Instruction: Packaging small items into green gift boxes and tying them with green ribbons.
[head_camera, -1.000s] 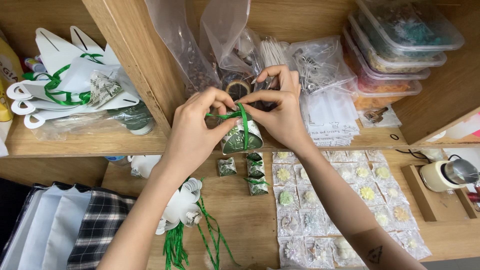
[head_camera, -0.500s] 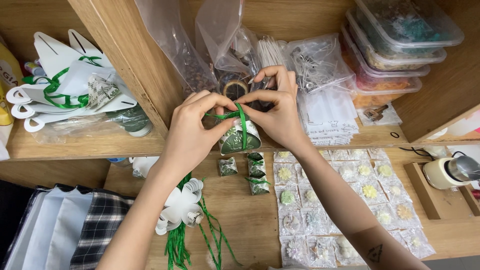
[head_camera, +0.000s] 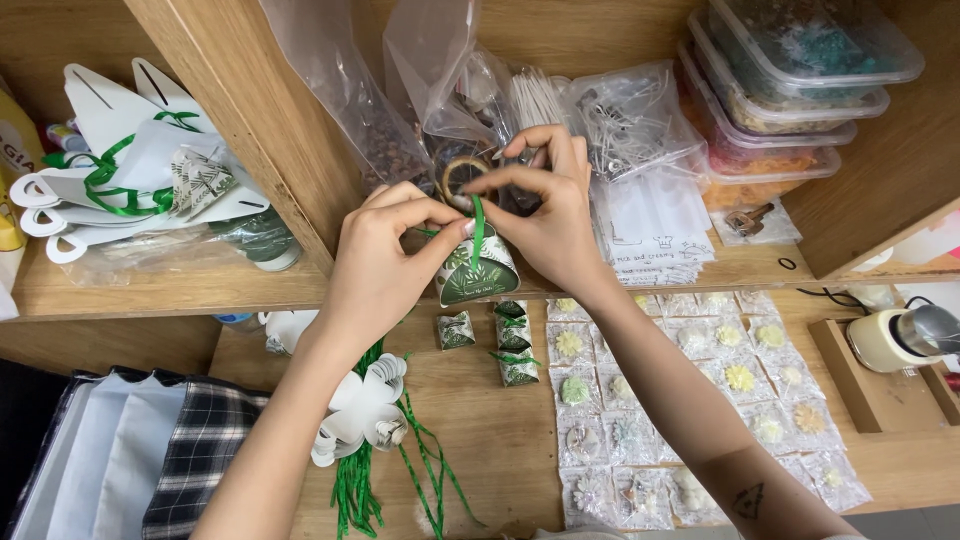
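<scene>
Gift box (head_camera: 478, 275) w/ green ribbon (head_camera: 477, 225) pinched in left hand (head_camera: 385, 265) & right hand (head_camera: 545, 215) fingers, bow unfinished; three tied boxes (head_camera: 500, 340) on surface (head_camera: 480, 440), flat blanks (head_camera: 360, 410) left.

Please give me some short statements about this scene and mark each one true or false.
1. Both hands, left hand and right hand, hold the small green-and-white paper gift box. True.
2. The thin green ribbon on the box is red. False: it is green.
3. Finished small patterned boxes lie on the wooden table. True.
4. The stacked clear plastic containers stand on the table. False: they sit on the shelf.
</scene>
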